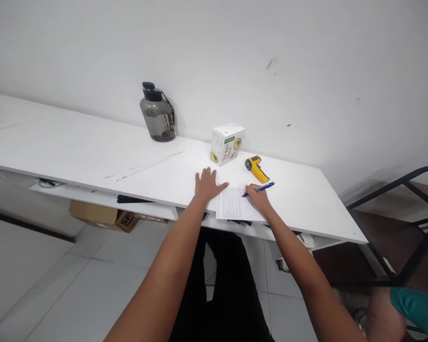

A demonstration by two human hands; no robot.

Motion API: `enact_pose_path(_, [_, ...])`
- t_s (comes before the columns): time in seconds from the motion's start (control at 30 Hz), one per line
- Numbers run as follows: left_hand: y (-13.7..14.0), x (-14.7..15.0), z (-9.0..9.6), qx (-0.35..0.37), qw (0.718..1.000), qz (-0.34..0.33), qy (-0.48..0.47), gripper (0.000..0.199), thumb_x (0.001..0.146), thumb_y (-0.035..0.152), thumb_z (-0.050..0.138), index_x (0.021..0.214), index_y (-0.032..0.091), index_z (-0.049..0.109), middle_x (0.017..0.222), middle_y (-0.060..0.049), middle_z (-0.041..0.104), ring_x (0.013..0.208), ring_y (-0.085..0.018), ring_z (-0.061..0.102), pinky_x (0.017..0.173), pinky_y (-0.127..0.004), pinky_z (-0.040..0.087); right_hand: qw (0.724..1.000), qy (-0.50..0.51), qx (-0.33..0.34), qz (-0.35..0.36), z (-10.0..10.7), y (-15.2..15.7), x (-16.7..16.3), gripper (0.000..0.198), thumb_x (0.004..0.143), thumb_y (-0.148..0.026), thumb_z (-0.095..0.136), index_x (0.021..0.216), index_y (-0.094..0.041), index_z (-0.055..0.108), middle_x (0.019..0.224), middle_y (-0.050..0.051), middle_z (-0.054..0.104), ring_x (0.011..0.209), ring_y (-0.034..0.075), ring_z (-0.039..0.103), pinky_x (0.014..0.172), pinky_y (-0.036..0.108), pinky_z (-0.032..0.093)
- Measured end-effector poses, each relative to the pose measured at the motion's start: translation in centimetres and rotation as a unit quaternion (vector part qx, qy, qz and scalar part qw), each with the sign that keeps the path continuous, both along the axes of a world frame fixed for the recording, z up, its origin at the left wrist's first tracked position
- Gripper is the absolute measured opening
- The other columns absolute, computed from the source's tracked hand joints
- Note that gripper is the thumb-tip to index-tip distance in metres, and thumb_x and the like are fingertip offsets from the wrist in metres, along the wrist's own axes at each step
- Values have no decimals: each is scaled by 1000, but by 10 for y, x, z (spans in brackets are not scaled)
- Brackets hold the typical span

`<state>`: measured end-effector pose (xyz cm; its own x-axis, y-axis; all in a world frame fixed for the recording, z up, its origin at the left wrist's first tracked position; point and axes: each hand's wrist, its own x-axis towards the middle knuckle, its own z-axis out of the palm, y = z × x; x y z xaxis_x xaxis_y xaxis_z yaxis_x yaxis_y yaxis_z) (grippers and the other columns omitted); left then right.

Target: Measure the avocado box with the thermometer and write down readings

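My right hand (257, 197) is closed around a blue pen (265, 187), its tip at the written lines on a white sheet of paper (231, 209). Rows of small handwriting cover the left part of the sheet, too small to read. My left hand (208, 185) lies flat with fingers spread, its thumb reaching the paper's upper left edge. Just beyond my right hand lies a yellow and black infrared thermometer (258, 170). A white box with avocado pictures (227, 145) stands upright behind the paper.
A grey translucent water bottle (158, 116) stands on the white table (92, 147) near the wall. Below the tabletop is a shelf, with a cardboard box (96, 214) under it. Black metal railing (395, 190) is at the right, near another person's leg (385, 313).
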<state>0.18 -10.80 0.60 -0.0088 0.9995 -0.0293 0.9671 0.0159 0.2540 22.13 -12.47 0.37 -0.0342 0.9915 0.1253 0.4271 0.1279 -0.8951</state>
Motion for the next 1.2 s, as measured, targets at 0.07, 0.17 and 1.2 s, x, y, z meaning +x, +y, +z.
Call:
enact_pose_path(0.07, [0,0,0,1,1000,1,0,96,92,77,30,163,13,25,173,-13,13,161,-32,7,129,-54,7,1000,4,-3,1,1,0,-1,33,77,-48,54,56,-23,59,62,1,60,71,20,55,73,33,44])
enact_pose_path(0.17, [1,-1,-1,-2,1000,2,-1,96,91,78,29,163,14,25,173,-13,12,161,-32,6,129,-54,7,1000,7,-14,12,2,0,-1,31,75,-46,55,55,-23,60,62,1,60,70,20,55,72,33,44])
enact_pose_path(1.2, [2,-1,-2,-4,1000,1,0,97,90,79,29,163,16,25,173,-13,12,161,-31,5,129,-54,7,1000,-2,0,-2,4,-2,-1,32,76,-48,52,55,-24,54,60,0,55,68,19,51,68,32,42])
